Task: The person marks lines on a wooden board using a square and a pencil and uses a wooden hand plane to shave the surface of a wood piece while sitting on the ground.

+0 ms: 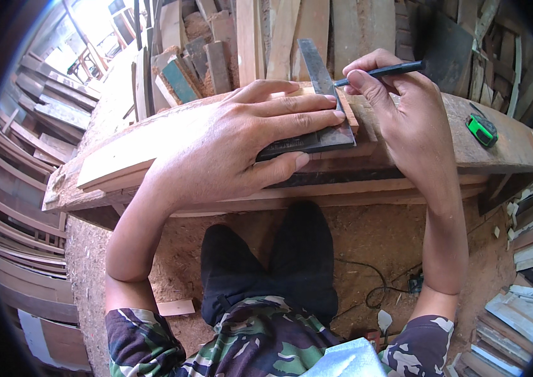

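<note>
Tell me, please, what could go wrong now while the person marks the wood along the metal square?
1. The left hand alone presses the metal square flat; if it slips, the line may come out crooked.
2. The pen in the right hand may drift away from the blade's edge.
3. The green tape measure lies near the bench's edge and might get knocked off.

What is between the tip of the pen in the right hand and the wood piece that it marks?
Nothing visible. The right hand holds the pen with its tip at the wood piece, right beside the blade of the metal square. The left hand presses the square flat and lies to the side of the tip.
</note>
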A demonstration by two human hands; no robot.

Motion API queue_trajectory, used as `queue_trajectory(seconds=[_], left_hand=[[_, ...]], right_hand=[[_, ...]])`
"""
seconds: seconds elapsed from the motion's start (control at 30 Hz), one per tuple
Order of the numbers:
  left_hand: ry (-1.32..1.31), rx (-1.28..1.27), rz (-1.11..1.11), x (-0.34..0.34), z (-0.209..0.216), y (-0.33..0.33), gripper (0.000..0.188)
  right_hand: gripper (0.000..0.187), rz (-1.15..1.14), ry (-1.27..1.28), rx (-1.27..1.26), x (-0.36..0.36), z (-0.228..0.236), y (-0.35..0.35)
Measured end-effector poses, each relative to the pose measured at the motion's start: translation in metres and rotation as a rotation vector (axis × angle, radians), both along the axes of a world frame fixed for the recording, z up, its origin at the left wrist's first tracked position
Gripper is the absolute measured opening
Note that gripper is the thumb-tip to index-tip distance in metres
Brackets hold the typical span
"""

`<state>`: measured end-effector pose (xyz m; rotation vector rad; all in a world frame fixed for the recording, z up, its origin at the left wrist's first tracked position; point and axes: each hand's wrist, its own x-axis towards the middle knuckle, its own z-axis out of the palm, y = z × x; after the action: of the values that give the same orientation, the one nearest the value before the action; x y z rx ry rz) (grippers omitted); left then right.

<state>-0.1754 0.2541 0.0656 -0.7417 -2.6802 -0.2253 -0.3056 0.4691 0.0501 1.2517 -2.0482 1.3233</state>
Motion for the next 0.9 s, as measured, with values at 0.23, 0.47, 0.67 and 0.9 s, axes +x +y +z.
queue_trajectory(seconds=[0.23, 0.47, 0.67, 0.9], left_hand=[[-0.001, -0.001, 0.026, 0.003, -0.001, 0.000, 0.060], [0.070, -0.005, 0.014, 0.001, -0.004, 0.000, 0.058], [0.370, -0.141, 0.184, 0.023, -0.015, 0.005, 0.041], [0.632, -0.001, 0.479, 0.057, -0.035, -0.050, 0.025]], right_hand=[[0.024, 0.028, -0.170, 0.049, 0.029, 0.021, 0.017], [0.029, 0.091, -0.279, 0.010, 0.065, 0.025, 0.042], [0.026, 0.093, -0.124, -0.139, 0.027, 0.008, 0.038], [0.040, 0.079, 0.223, 0.161, 0.023, -0.025, 0.012]])
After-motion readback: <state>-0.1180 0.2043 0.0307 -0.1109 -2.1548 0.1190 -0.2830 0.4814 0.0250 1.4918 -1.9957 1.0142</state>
